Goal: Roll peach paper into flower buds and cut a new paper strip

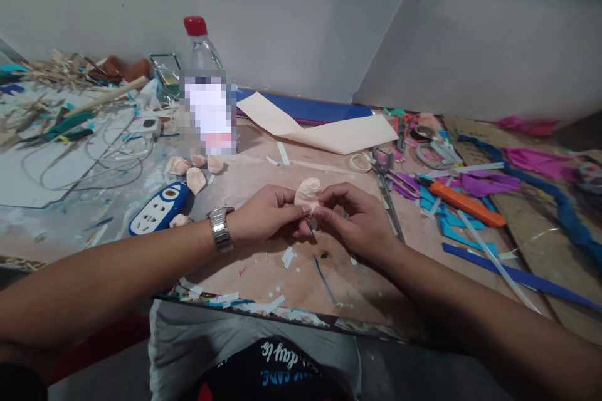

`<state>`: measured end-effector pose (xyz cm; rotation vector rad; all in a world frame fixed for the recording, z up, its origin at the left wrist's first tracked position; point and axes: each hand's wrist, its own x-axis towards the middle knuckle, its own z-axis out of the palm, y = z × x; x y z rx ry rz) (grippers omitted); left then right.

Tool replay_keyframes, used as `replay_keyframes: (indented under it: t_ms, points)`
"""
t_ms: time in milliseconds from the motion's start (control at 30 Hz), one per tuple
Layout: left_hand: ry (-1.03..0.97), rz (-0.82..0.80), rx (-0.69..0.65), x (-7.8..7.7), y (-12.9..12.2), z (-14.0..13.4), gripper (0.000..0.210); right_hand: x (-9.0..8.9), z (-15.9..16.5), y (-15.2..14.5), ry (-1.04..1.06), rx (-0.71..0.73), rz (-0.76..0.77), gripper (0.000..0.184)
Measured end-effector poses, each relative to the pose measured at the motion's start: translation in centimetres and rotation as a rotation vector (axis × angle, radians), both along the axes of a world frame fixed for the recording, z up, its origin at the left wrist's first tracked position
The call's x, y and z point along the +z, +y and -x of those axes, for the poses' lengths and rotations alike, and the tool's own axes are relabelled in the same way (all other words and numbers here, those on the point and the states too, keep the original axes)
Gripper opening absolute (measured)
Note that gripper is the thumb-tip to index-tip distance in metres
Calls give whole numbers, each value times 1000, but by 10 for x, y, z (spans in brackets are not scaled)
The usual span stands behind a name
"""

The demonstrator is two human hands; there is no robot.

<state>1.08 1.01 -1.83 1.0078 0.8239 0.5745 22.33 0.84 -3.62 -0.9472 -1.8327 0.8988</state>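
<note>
The counter (301, 291) leaves room behind its near edge, below the left hand (263, 213) and right hand (360, 216); their fingers pinch peach paper (308, 192) from both sides, its partly hidden lower end apparently gathered.

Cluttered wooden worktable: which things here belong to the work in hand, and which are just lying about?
Seemingly in use:
pale peach, crinkled, rounded piece, pinched by left hand and right hand
probably the similar crumpled peach pieces

Seemingly lying about:
clear plastic bottle with red cap
blue and white rounded power strip
long orange tool
</note>
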Motion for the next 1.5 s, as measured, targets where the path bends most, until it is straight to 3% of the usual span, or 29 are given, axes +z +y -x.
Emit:
replay_keyframes:
  t_ms: [233,500,700,933,1067,1233,1367,1500]
  points:
    - [60,13,5,1,3,4,22,7,-3,3,-158,124,-164,17]
    - [41,-23,-24,0,0,1,25,9,-2,3,-135,111,-173,8]
    - [43,-137,-18,-5,-4,0,31,9,2,-4,-110,12,-43,6]
    - [66,-229,-11,-4,-9,-2,32,5,6,-5,50,-12,129,20]
    - [84,-281,-27,-7,-9,-1,35,-1,5,-2,138,18,287,39]
    - [79,-286,-103,-11,-7,1,25,-4,5,-1,175,124,437,67]
    - [112,-332,-97,-11,-6,2,26,-1,5,-1,207,171,522,64]
    - [203,-389,16,-9,-5,3,25,4,5,-2,119,140,492,47]
